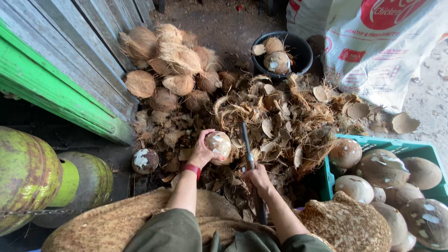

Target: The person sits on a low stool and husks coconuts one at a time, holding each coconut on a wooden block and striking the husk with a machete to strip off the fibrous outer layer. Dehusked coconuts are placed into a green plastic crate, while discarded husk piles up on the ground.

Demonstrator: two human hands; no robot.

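Brown husked coconut (218, 143), white scrape patches, gripped by left hand (201, 151)

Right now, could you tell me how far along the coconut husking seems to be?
Done: many husked brown coconuts fill the green plastic crate, and two sit in the black round bucket. In hand: the left hand holds a peeled coconut while the right hand grips a dark metal tool. Left: a pile of fibrous unhusked coconuts by the wooden wall.
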